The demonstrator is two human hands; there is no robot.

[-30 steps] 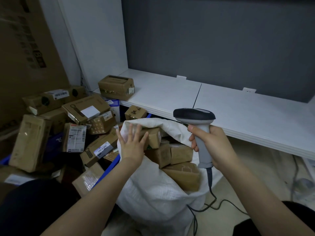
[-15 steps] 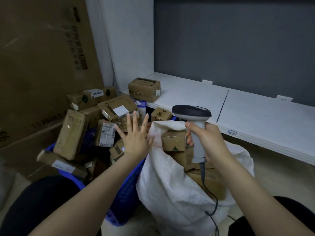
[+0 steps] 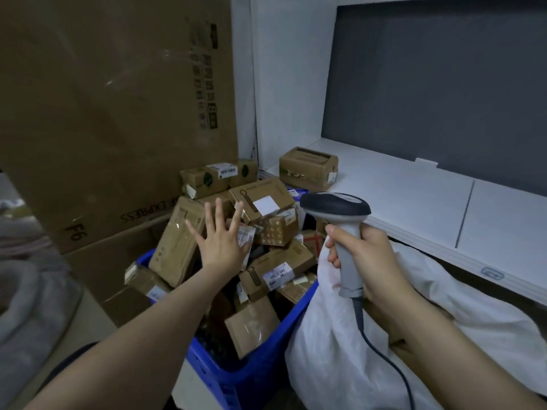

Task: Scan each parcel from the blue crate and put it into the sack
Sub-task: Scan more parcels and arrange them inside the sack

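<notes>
We judge we are reaching for a parcel: our left hand [image 3: 220, 242], fingers spread wide and empty, hovers over parcels [image 3: 276, 230] heaped in the blue crate [image 3: 260, 372], perhaps touching 1; our right hand [image 3: 371, 261] grips the scanner [image 3: 340, 220] just right of the crate, where the sack [image 3: 334, 359] leans against it; next we must grasp 1 parcel with its label showing.

Blue crate [image 3: 260, 368], white sack [image 3: 331, 350]

Big cardboard box [image 3: 103, 113] stands far left, w/ black print on its side. White shelf [image 3: 414, 202] runs on right, grey panel [image 3: 444, 99] behind it.
</notes>
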